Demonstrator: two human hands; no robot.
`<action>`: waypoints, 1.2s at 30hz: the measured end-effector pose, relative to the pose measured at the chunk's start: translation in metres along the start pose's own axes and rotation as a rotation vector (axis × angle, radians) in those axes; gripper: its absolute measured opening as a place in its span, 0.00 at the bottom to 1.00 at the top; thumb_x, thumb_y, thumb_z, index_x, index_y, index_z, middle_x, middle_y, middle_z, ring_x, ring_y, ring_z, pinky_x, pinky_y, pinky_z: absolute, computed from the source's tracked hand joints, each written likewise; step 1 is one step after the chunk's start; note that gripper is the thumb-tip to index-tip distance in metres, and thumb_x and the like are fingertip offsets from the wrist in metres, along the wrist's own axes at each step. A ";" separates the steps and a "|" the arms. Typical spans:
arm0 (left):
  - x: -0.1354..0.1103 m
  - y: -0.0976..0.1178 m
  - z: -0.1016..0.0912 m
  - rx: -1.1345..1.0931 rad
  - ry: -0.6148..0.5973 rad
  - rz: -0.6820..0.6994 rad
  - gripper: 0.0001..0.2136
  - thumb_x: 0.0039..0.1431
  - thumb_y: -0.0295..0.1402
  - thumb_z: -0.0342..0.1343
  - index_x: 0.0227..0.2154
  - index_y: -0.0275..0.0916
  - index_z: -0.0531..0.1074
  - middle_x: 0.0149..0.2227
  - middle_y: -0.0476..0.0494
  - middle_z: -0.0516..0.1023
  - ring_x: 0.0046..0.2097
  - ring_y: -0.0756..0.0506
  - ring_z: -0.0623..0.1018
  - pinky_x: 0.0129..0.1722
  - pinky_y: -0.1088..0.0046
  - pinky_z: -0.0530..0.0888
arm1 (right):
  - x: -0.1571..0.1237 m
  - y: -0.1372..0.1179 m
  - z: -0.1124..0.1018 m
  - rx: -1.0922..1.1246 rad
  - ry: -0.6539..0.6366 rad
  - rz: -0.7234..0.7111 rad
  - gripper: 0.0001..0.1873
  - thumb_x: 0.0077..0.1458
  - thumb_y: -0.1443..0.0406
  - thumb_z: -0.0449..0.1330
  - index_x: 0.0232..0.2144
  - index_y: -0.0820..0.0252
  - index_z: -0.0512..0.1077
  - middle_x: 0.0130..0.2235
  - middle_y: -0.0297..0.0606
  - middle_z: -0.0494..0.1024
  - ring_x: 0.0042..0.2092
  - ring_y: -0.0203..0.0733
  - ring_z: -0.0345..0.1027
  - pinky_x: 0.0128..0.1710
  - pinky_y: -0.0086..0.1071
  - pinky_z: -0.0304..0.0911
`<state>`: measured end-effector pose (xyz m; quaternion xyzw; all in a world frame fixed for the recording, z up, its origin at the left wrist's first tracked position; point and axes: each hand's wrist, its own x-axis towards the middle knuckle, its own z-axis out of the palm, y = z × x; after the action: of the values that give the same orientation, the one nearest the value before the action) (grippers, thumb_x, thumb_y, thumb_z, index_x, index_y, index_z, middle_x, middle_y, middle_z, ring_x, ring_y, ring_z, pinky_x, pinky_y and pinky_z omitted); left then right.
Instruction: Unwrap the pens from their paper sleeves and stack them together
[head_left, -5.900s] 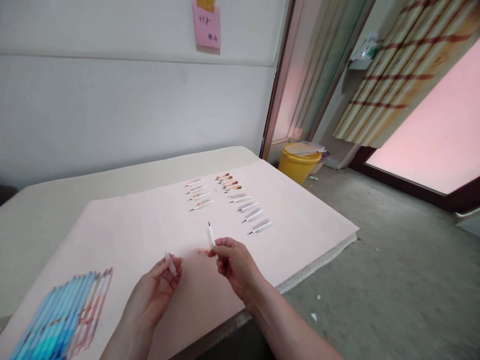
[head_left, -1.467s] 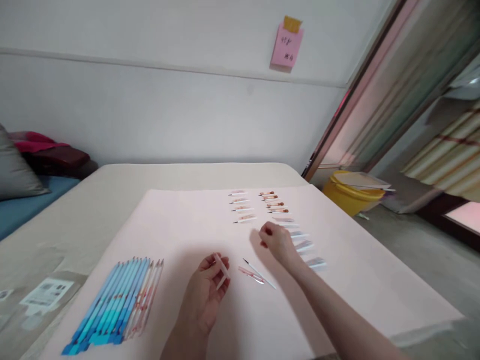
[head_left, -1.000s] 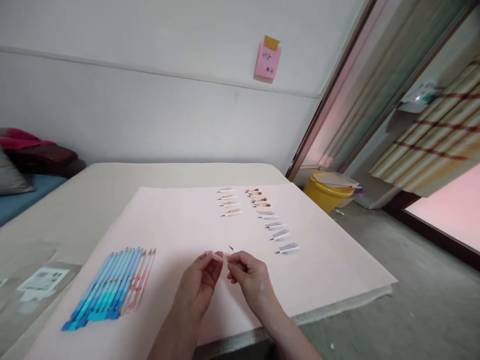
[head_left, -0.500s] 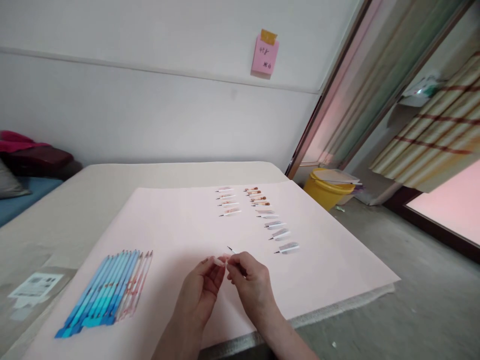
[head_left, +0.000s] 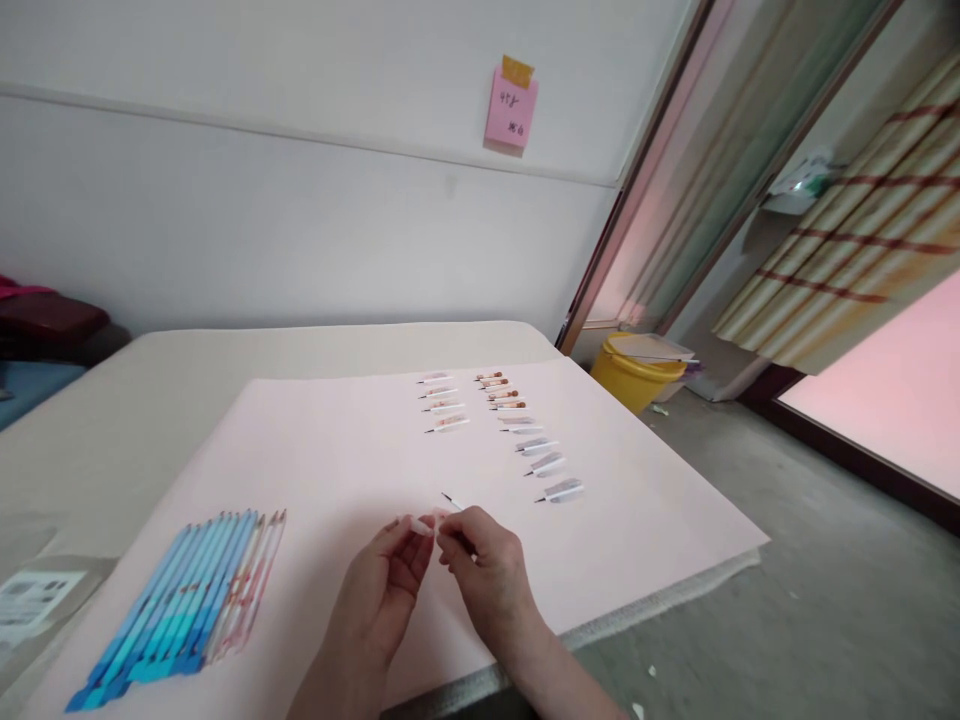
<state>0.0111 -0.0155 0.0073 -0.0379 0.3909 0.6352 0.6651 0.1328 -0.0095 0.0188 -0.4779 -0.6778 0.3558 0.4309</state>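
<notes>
Close together over the pale pink sheet (head_left: pixel 337 450) are my two hands. My left hand (head_left: pixel 386 580) pinches a small whitish piece (head_left: pixel 420 526) between thumb and fingers. My right hand (head_left: pixel 484 560) has thumb and forefinger pressed together beside it; what they grip is too small to make out. Just beyond the right knuckles shows the dark tip of a thin white pen refill (head_left: pixel 451 500); whether it is held or lies on the sheet I cannot tell. Pinkish film shows between the hands. Several refills with small printed pieces (head_left: pixel 562 490) lie in two columns farther back.
At left lies a row of blue and pink pen barrels (head_left: pixel 187 590). A clear bag with a label (head_left: pixel 34 600) is at the left edge. Beyond the table's right side, a yellow bin (head_left: pixel 630 380) stands on the grey floor. A pink note (head_left: pixel 511 110) hangs on the wall.
The view has turned slightly right, so everything appears shifted left. Both hands keep nearly the same pose, still pinching close together.
</notes>
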 end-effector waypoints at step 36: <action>-0.001 0.002 -0.001 -0.026 0.046 -0.063 0.03 0.50 0.21 0.56 0.29 0.30 0.70 0.30 0.41 0.75 0.28 0.52 0.75 0.26 0.78 0.75 | 0.019 0.022 -0.042 -0.288 0.066 0.049 0.06 0.53 0.67 0.52 0.28 0.59 0.69 0.25 0.34 0.72 0.28 0.36 0.65 0.28 0.27 0.58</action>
<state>0.0091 -0.0166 0.0083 -0.0734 0.3966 0.6177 0.6751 0.1754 0.0176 0.0194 -0.5624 -0.6956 0.2494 0.3711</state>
